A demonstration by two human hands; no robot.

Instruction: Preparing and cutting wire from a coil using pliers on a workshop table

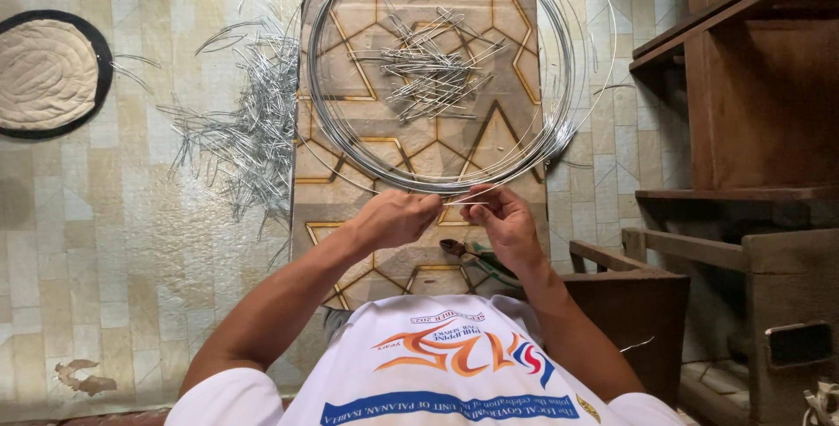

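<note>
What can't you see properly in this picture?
- Fingertips of the left hand and right hand: curled under, head view.
- Short wire piece between them: too thin to judge its shape.
- Pliers: partly behind the right wrist.
- Wire coil: top cut off by the frame edge.

One wire coil (559,68) of many loops at 12 o'clock; two heaps of cut wire bits, one inside the coil (433,68), one at 10 o'clock (249,129), too many to count; one pliers (476,256); one round mat (44,72); two hands, left (398,216), right (502,221)
</note>
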